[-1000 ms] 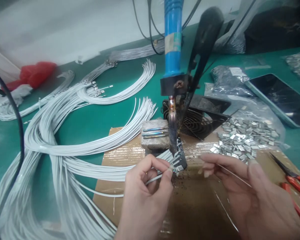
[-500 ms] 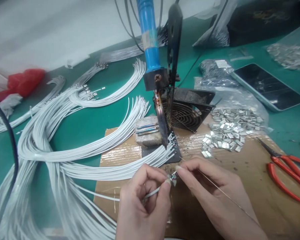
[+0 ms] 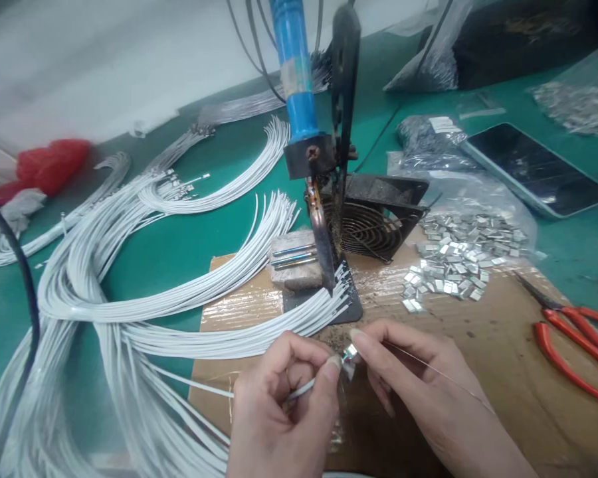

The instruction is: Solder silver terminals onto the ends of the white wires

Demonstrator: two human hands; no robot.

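Observation:
My left hand (image 3: 289,405) pinches a white cable (image 3: 301,390) near its end, with thumb and forefinger closed. At that end sits a small shiny metal piece (image 3: 349,352), between my two hands. My right hand (image 3: 418,385) touches the piece with its thumb tip and also holds a thin wire (image 3: 446,380) that runs back across the hand. Just above my hands, a soldering iron with a blue handle (image 3: 301,113) points down in a stand. Its tip is over the ends of a bundle of white cables (image 3: 259,337).
Loose metal pieces (image 3: 453,265) lie on the cardboard (image 3: 508,372) at right, by red-handled pliers (image 3: 573,338) and a phone (image 3: 538,169). A black fan (image 3: 373,219) stands behind the iron. More cable bundles (image 3: 80,265) cover the left side.
The thin wire's tip no longer shows beyond my right fingers. My right hand's lower fingers now show beneath its thumb. My left hand has hardly moved and still grips the cable.

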